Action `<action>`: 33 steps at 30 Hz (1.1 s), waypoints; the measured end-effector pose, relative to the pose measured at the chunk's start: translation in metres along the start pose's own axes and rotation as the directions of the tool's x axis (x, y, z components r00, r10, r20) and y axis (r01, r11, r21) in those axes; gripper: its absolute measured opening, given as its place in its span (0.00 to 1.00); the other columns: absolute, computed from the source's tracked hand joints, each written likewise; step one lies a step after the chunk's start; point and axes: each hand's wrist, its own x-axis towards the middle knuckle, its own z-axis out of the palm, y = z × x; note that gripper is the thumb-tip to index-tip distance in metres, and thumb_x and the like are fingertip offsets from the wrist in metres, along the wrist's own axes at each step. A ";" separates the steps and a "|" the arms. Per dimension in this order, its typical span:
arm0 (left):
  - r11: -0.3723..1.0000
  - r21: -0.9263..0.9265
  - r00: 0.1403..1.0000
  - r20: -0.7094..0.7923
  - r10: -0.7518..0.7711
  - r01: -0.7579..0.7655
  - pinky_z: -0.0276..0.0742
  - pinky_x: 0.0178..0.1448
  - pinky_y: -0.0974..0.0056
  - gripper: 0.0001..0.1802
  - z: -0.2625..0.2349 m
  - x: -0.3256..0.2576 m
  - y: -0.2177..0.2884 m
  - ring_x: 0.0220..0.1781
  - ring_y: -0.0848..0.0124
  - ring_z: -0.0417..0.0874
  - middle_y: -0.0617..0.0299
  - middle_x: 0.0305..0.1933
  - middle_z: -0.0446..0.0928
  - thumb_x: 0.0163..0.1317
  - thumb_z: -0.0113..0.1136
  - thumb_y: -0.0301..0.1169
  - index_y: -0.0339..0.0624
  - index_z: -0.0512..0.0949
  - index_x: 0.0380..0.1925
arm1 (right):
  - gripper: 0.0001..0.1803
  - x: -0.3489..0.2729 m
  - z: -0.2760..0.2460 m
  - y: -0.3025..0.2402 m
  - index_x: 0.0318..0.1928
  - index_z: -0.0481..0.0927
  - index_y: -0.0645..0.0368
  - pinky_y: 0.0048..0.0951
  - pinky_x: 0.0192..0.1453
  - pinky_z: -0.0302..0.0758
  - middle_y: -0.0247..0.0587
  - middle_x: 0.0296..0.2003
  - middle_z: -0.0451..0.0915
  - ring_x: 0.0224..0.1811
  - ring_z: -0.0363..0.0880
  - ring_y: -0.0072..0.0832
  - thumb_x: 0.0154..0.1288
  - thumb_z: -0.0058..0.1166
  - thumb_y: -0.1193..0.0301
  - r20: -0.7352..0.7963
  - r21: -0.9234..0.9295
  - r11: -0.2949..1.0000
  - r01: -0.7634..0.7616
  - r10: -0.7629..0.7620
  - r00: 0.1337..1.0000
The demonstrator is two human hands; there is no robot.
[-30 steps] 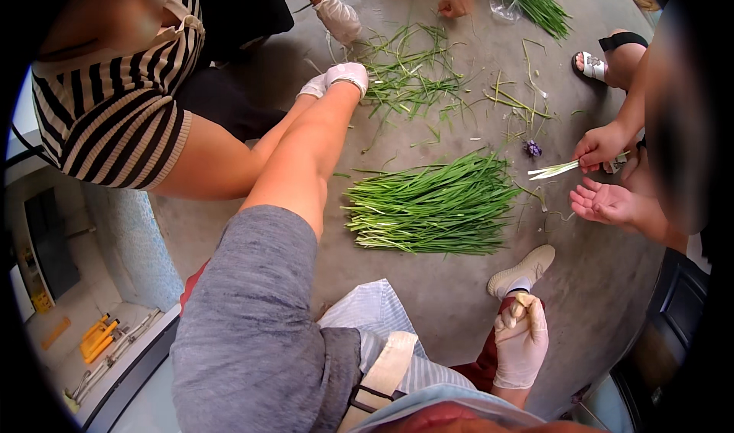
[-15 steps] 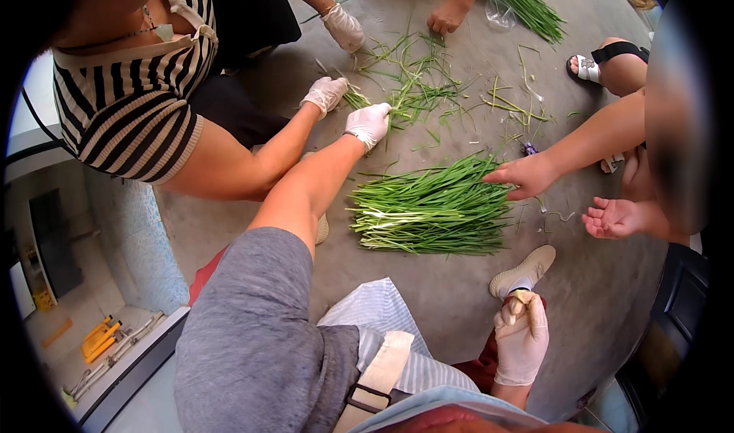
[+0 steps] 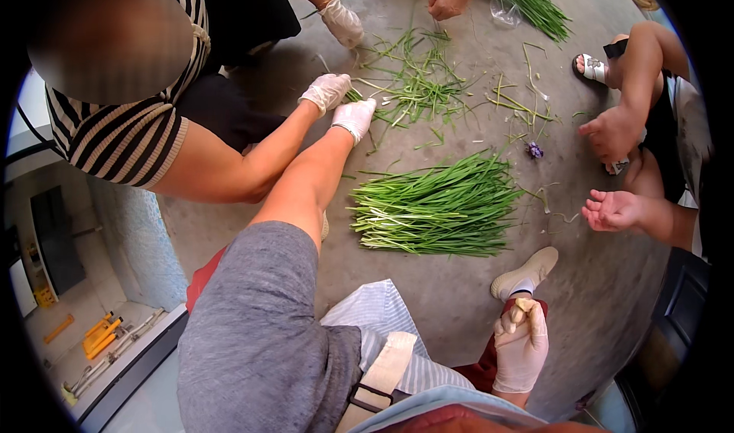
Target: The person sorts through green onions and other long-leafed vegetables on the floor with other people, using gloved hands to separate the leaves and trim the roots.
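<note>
My left hand (image 3: pixel 355 120), in a whitish glove, is closed beside a neighbour's gloved hand (image 3: pixel 326 93), which grips a small bunch of garlic chives (image 3: pixel 353 96). Whatever sits in my left fingers is hidden. My right hand (image 3: pixel 521 353), gloved too, is raised above my shoe with its fingers curled together. Its fingertips look stained yellowish, and I cannot make out whether they hold anything. A thick, neatly laid pile of garlic chives (image 3: pixel 436 207) lies on the floor between my hands. Loose trimmed strands (image 3: pixel 420 89) are scattered beyond my left hand.
Another bunch of chives (image 3: pixel 531 5) lies at the far side by a clear plastic bag (image 3: pixel 503 11). Several people crouch around; one person's bare hand (image 3: pixel 612 210) hangs open at right. A purple flower-like item (image 3: pixel 534 150) and stray stalks (image 3: pixel 520 104) lie on the grey floor (image 3: pixel 428 280).
My left hand has drawn back left, away from the loose strands toward the neighbour's bunch. The person at right has pulled a hand off the chive pile. My right hand stays nearly still.
</note>
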 end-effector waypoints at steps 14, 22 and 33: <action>0.937 -0.346 0.989 -0.111 -0.097 0.053 0.77 0.47 0.48 0.10 -0.054 -0.021 0.063 0.44 0.50 0.84 0.48 0.39 0.82 0.65 0.49 0.36 0.46 0.75 0.42 | 0.16 -0.017 0.004 -0.005 0.44 0.79 0.65 0.29 0.35 0.66 0.36 0.29 0.74 0.28 0.70 0.24 0.76 0.43 0.65 0.117 0.026 0.999 0.046 -0.048 0.992; 0.824 -0.558 0.908 -0.290 -0.303 0.097 0.75 0.59 0.54 0.23 -0.079 0.041 0.063 0.54 0.51 0.81 0.48 0.53 0.81 0.61 0.60 0.37 0.47 0.75 0.57 | 0.17 -0.031 -0.002 -0.012 0.43 0.79 0.66 0.30 0.35 0.67 0.37 0.28 0.74 0.28 0.70 0.24 0.76 0.42 0.64 0.137 0.021 0.997 0.081 -0.083 0.987; 0.863 -0.285 0.906 0.063 -0.418 0.418 0.76 0.53 0.48 0.15 -0.011 0.051 0.081 0.51 0.49 0.82 0.46 0.46 0.82 0.64 0.48 0.36 0.47 0.77 0.47 | 0.18 -0.019 -0.017 -0.008 0.43 0.78 0.67 0.32 0.35 0.67 0.37 0.28 0.73 0.27 0.69 0.25 0.76 0.40 0.64 -0.026 0.040 0.999 0.012 -0.011 1.000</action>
